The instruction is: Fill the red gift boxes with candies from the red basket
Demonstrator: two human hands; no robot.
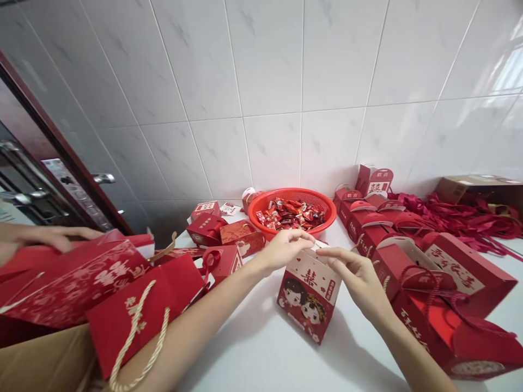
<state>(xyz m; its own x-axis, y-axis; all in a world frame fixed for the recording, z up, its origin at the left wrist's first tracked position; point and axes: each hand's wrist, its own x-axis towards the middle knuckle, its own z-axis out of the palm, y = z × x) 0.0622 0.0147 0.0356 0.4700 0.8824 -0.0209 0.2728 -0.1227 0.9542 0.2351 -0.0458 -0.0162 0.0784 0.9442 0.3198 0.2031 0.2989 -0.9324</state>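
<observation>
A red and cream paper gift box, printed with a cartoon couple, stands slightly tilted on the white table in front of me. Its top edge is between my two hands. My left hand reaches over from the left, fingers bent and closed on the upper edge. From the other side, my right hand pinches the top right corner. Something thin and pale shows between my fingertips, too small to make out. Just beyond the box is a red plastic basket of red-wrapped sweets.
Rows of red gift boxes line the right, with dark pink ribbons and a cardboard box behind. On the left, another person's hand rests on red bags; a rope-handled red bag lies by my left forearm.
</observation>
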